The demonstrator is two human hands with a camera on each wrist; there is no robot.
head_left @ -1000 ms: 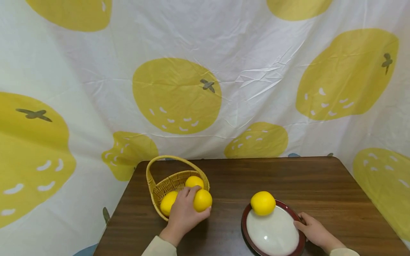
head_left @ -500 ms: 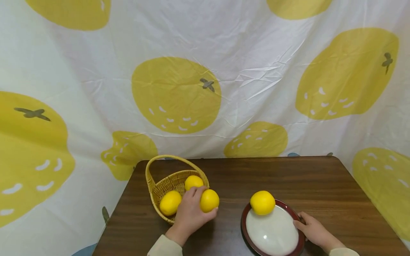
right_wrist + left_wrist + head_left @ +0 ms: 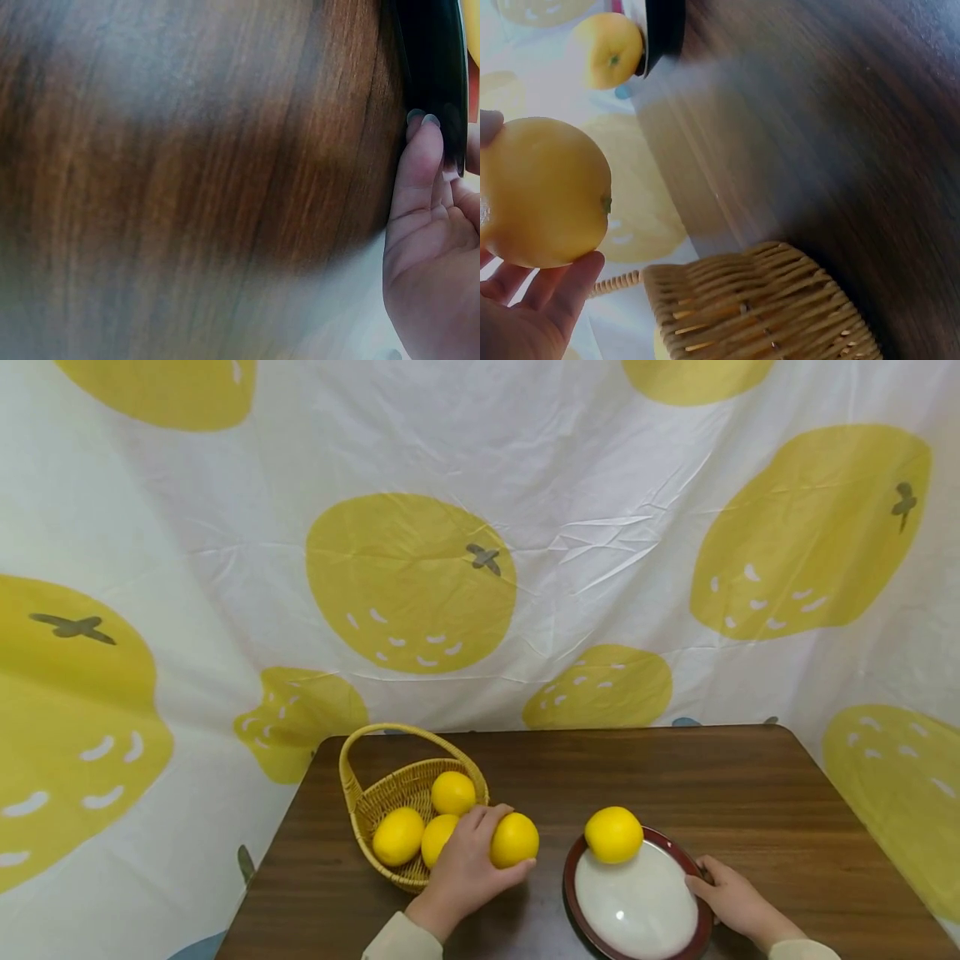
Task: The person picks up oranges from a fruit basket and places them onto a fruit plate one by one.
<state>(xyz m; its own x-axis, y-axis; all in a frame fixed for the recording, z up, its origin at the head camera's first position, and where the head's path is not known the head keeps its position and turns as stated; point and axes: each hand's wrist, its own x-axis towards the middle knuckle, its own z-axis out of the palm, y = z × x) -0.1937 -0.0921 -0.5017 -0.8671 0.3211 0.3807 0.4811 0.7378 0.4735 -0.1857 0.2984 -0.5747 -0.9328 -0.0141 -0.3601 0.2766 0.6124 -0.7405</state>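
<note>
"Yellow, round and smooth: that lemon-like fruit [image 3: 516, 841] in the left grip [image 3: 468, 870], how is it held?"

"Clamped. Fingers curl along its far side, the thumb braces its near side, and the back of the hand faces up, reaching forward and rightward."

"And where is the fruit?"

"Just right of the tan, woven wicker basket [image 3: 397, 789] with the tall arched handle, and apart from it in the left wrist view."

"What's inside that?"

"Three more yellow fruits [image 3: 397, 837], the nearest partly hidden behind the hand."

"And the right grip [image 3: 738, 902]?"

"Clamped too, on the right edge of a round white plate [image 3: 626, 902] with a dark red rim; its thumb lies over the rim, fingertips against the dark outer side."

"Anything on it?"

"One yellow fruit [image 3: 614, 835] at the far rim."

"Farther out?"

"Cream sleeves [image 3: 405, 939], a dark brown wood-grain bench [image 3: 750, 793], then white cloth [image 3: 585, 460] printed with big yellow fruit."
</note>
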